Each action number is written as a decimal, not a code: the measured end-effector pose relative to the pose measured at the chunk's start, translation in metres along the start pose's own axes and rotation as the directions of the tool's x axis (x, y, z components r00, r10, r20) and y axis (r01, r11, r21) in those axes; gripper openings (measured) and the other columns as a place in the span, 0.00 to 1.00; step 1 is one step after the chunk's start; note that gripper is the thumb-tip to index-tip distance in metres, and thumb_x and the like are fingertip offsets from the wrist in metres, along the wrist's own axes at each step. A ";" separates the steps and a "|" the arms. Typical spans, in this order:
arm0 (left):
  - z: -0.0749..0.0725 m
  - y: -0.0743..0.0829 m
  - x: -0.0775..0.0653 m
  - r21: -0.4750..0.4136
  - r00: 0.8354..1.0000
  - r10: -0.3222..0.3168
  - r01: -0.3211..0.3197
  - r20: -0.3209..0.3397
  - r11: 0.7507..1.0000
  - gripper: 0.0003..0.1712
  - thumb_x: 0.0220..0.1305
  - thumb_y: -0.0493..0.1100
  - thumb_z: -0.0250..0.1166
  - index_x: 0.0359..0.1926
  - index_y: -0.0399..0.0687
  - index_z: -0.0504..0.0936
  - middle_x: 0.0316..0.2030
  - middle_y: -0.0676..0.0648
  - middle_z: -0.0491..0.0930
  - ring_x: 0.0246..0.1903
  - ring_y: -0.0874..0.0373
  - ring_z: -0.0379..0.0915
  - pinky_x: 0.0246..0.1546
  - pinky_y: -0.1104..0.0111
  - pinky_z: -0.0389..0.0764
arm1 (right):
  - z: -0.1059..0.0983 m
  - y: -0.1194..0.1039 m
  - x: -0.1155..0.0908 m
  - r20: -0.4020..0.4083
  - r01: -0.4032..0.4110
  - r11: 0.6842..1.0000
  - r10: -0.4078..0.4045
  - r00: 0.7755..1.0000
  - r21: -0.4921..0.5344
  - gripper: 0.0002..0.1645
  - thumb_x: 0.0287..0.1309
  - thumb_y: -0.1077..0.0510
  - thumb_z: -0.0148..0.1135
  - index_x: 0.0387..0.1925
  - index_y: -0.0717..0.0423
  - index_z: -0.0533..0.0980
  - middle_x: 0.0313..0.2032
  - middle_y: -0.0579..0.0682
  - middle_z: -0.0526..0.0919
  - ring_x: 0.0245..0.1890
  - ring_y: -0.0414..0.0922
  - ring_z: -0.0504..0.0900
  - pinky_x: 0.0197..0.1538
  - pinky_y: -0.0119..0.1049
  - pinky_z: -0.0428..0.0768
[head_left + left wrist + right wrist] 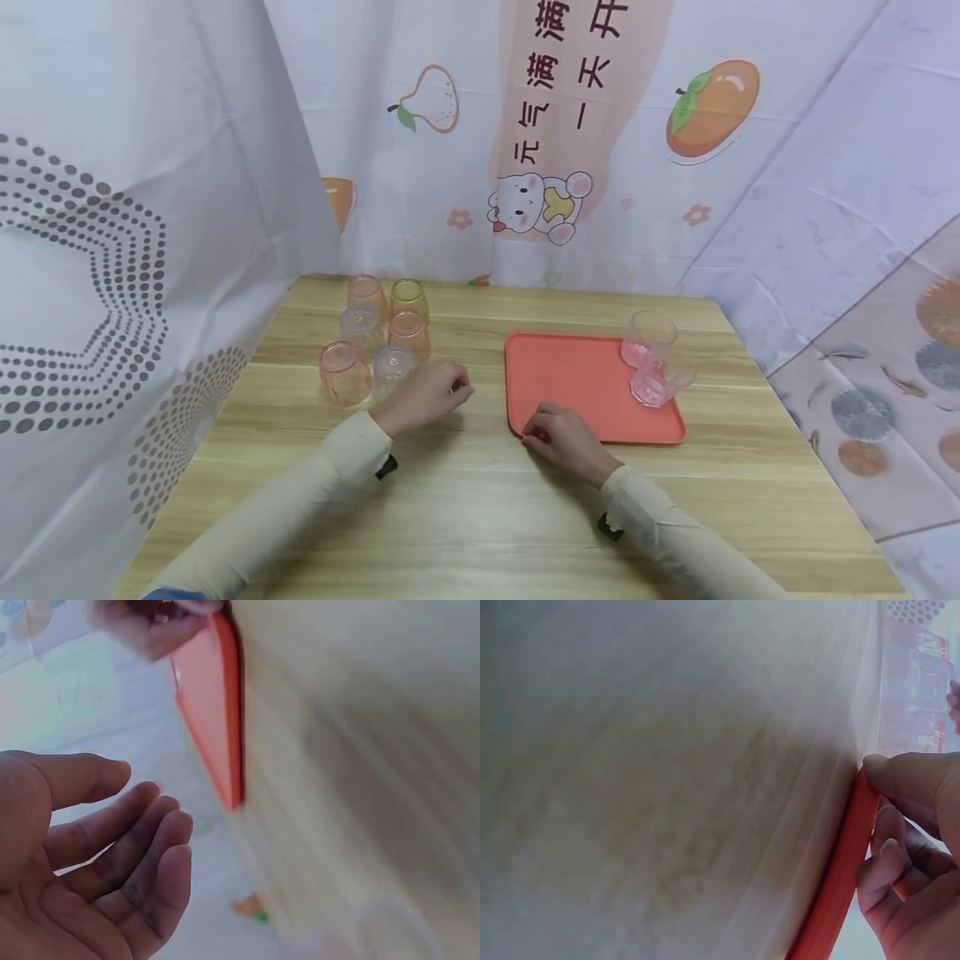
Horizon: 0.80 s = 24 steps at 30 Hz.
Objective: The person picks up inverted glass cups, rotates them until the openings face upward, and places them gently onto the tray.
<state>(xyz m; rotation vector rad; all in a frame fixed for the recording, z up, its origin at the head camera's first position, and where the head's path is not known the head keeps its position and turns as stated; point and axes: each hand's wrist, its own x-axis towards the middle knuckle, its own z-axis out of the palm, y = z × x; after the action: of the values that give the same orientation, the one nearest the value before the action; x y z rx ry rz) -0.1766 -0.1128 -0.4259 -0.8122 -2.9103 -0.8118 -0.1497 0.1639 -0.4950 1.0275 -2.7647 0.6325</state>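
My right hand (567,442) is at the near left corner of a red-orange tray (570,379); its thumb and fingers pinch the rim in the right wrist view. Two clear pink cups (651,385) stand at the tray's right side, their wide mouths showing. My left hand (424,397) hovers left of the tray, its fingers loosely curled and holding nothing. Just behind it is a clear cup (392,367), partly covered by the hand in the head view. A pink cup (345,375) stands to the left of that one.
Further back on the left of the wooden table (450,517) stand several more cups, among them a yellow one (408,302) and a pink one (408,333). A printed curtain (420,192) hangs behind the table's far edge, with more cloth at both sides.
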 end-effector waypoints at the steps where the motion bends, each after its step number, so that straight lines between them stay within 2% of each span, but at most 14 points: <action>1: -0.006 -0.003 -0.002 0.003 1.000 0.015 -0.015 -0.019 1.000 0.07 0.70 0.41 0.66 0.33 0.46 0.87 0.27 0.56 0.81 0.27 0.66 0.74 0.32 0.68 0.79 | 0.000 0.000 0.000 0.002 0.000 1.000 0.000 1.000 0.003 0.05 0.57 0.59 0.77 0.34 0.50 0.85 0.31 0.39 0.78 0.30 0.34 0.76 0.34 0.31 0.78; 6: -0.031 -0.023 -0.014 0.061 0.989 0.091 -0.084 -0.113 0.995 0.06 0.69 0.37 0.66 0.33 0.47 0.87 0.30 0.55 0.83 0.31 0.63 0.76 0.36 0.66 0.80 | -0.001 -0.001 0.000 0.015 -0.017 1.000 0.017 1.000 0.012 0.05 0.57 0.59 0.77 0.34 0.50 0.85 0.30 0.39 0.77 0.30 0.34 0.75 0.34 0.31 0.77; 9: -0.043 -0.035 -0.022 0.075 0.980 0.130 -0.120 -0.150 0.990 0.05 0.67 0.35 0.66 0.33 0.47 0.85 0.31 0.53 0.82 0.34 0.59 0.78 0.39 0.62 0.80 | -0.001 -0.001 0.001 0.023 -0.026 1.000 0.026 0.999 0.017 0.05 0.57 0.58 0.77 0.34 0.50 0.86 0.30 0.39 0.77 0.30 0.34 0.76 0.35 0.31 0.78; 11: -0.049 -0.041 -0.026 0.069 0.973 0.158 -0.148 -0.171 0.987 0.03 0.66 0.33 0.68 0.34 0.43 0.84 0.33 0.49 0.81 0.37 0.53 0.79 0.41 0.59 0.81 | -0.001 -0.002 0.001 0.028 -0.030 0.999 0.029 0.999 0.022 0.05 0.57 0.59 0.77 0.34 0.50 0.86 0.30 0.39 0.78 0.31 0.34 0.77 0.35 0.31 0.78; 14: -0.055 -0.048 -0.031 0.128 0.959 0.198 -0.174 -0.204 0.976 0.02 0.64 0.32 0.70 0.36 0.38 0.84 0.36 0.45 0.81 0.42 0.47 0.79 0.44 0.54 0.80 | -0.002 -0.002 0.002 0.035 -0.036 0.999 0.035 0.999 0.020 0.05 0.58 0.59 0.76 0.35 0.49 0.85 0.30 0.39 0.77 0.31 0.34 0.77 0.35 0.31 0.78; 16: -0.057 -0.052 -0.033 0.172 0.953 0.208 -0.172 -0.220 0.970 0.04 0.63 0.33 0.70 0.38 0.35 0.85 0.41 0.41 0.81 0.45 0.44 0.77 0.47 0.52 0.78 | -0.003 -0.002 0.002 0.038 -0.040 0.999 0.039 0.998 0.020 0.05 0.58 0.60 0.76 0.35 0.50 0.85 0.31 0.39 0.77 0.31 0.35 0.77 0.35 0.31 0.78; 18: -0.058 -0.055 -0.035 0.210 0.955 0.195 -0.148 -0.225 0.966 0.07 0.63 0.34 0.71 0.41 0.35 0.85 0.43 0.40 0.81 0.46 0.43 0.76 0.47 0.52 0.78 | -0.003 -0.002 0.003 0.041 -0.043 0.999 0.042 0.998 0.021 0.05 0.58 0.60 0.76 0.35 0.50 0.85 0.31 0.39 0.77 0.31 0.35 0.77 0.36 0.31 0.78; 21: -0.060 -0.057 -0.038 0.264 0.968 0.142 -0.085 -0.205 0.961 0.12 0.64 0.38 0.71 0.45 0.35 0.85 0.44 0.40 0.79 0.44 0.45 0.76 0.40 0.54 0.79 | -0.003 -0.003 0.003 0.045 -0.044 0.999 0.043 0.998 0.031 0.05 0.57 0.61 0.76 0.34 0.51 0.85 0.31 0.39 0.77 0.31 0.35 0.77 0.36 0.31 0.79; 24: -0.060 -0.060 -0.040 0.329 0.980 0.094 -0.031 -0.178 0.944 0.17 0.62 0.43 0.74 0.48 0.39 0.84 0.42 0.42 0.78 0.41 0.46 0.75 0.28 0.57 0.79 | -0.004 -0.003 0.004 0.054 -0.048 0.998 0.046 0.998 0.041 0.05 0.57 0.61 0.76 0.34 0.51 0.85 0.31 0.40 0.78 0.31 0.35 0.77 0.36 0.31 0.79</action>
<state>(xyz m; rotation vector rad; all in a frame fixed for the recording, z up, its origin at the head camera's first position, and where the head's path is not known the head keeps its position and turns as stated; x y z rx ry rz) -0.1783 -0.2048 -0.4081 -0.7434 -2.7245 -0.3637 -0.1509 0.1610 -0.4889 1.0040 -2.8404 0.6834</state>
